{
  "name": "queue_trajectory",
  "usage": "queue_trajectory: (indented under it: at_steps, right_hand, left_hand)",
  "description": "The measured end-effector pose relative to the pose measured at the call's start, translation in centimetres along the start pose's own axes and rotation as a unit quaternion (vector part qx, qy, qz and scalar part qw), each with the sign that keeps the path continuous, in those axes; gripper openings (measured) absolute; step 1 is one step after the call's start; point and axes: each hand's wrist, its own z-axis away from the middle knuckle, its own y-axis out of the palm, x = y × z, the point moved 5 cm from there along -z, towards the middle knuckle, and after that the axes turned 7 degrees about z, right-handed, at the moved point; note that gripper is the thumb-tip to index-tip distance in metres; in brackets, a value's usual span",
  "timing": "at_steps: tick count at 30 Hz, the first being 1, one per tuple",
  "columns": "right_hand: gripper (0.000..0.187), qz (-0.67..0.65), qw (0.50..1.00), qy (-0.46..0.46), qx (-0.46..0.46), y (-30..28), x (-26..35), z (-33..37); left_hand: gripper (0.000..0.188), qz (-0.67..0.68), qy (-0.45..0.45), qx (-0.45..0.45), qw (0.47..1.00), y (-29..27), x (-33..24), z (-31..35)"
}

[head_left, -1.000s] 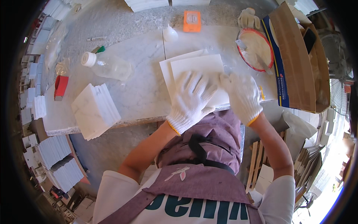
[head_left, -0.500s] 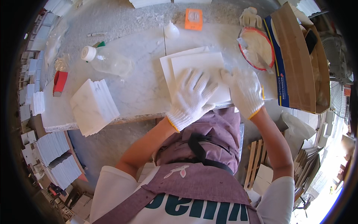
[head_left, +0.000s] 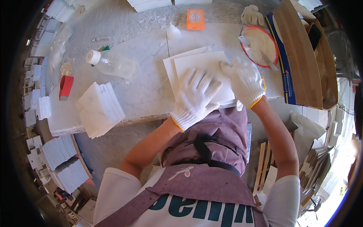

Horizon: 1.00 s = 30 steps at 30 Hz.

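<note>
Two thin white square tiles lie overlapped at the front of the worktop. On the upper tile (head_left: 202,60), my gloved left hand (head_left: 194,92) rests flat with its fingers spread. The lower tile (head_left: 170,72) shows past its left and far edges. My gloved right hand (head_left: 247,83) is at the upper tile's right edge, with its fingers closed and bent down. Whatever those fingers hold, if anything, is hidden. A small white tip (head_left: 239,105) shows below that hand, by the worktop's front edge; I cannot make out what it is.
A marbled tile stack (head_left: 100,109) overhangs the front edge at left, near a red block (head_left: 66,87) and a lying clear bottle (head_left: 117,65). Beyond the tiles are a white squeeze bottle (head_left: 174,33) and an orange box (head_left: 195,20). A red-rimmed bowl (head_left: 259,45) and carton (head_left: 302,56) stand right.
My right hand has shifted slightly left and up along the upper tile's right edge. My left hand stays flat on the tile. The whole view has shifted a little.
</note>
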Motion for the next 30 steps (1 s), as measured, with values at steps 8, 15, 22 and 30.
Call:
queue_trajectory:
  at_steps: [8, 15, 22, 30]
  right_hand:
    - [0.039, -0.011, 1.000, 0.007, 0.024, 0.1, -0.3, 1.5]
    - [0.043, 0.013, 1.000, -0.024, -0.004, 0.2, 0.1, 2.8]
    - [0.036, 0.004, 1.000, 0.019, 0.018, 0.4, -0.3, 0.5]
    - [0.020, 0.006, 0.998, -0.056, 0.015, -0.2, -0.4, 1.5]
  left_hand:
    - [0.067, -0.011, 0.004, 0.020, 1.000, 0.1, -0.3, -0.4]
    - [0.041, 0.177, 0.171, 0.039, 0.968, 0.9, -5.4, 1.8]
    - [0.046, -0.003, 0.026, -0.075, 0.997, -1.1, -1.5, 2.7]
    - [0.040, -0.027, 0.028, -0.091, 0.995, -1.0, -1.0, 3.0]
